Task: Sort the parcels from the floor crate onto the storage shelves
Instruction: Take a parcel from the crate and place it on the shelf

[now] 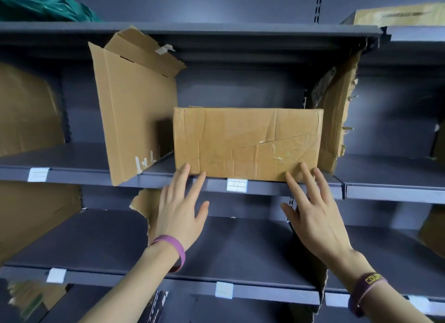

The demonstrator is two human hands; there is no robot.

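Biggest thing in shot is the grey shelving (84, 156). The parcel (248, 142) I'm sorting sits on its middle board, right at the front lip, long side facing me. I'll place everything else off that parcel.

Just left of it a cardboard sheet (137, 106) stands leaning, and just right of it there's a ragged cardboard sheet (337, 120). My guess is they're dividers, so the parcel gets its own bay between them.

Below the parcel's left corner is my left hand (179, 212), and below its right corner my right hand (315, 217). Both are flat with fingers straight and spread, nothing wrapped around anything. The fingertips lie on the bottom of the parcel's front face, one hand per end. I reckon that's for nudging it back squarely rather than lifting it.

Further below the parcel, a pink band (172, 250) is on the left wrist and a dark band (368, 289) on the right.

Directly under the parcel's middle, a small white label (237, 185) is stuck on the lip. It's handwritten and I can't read it for sure.
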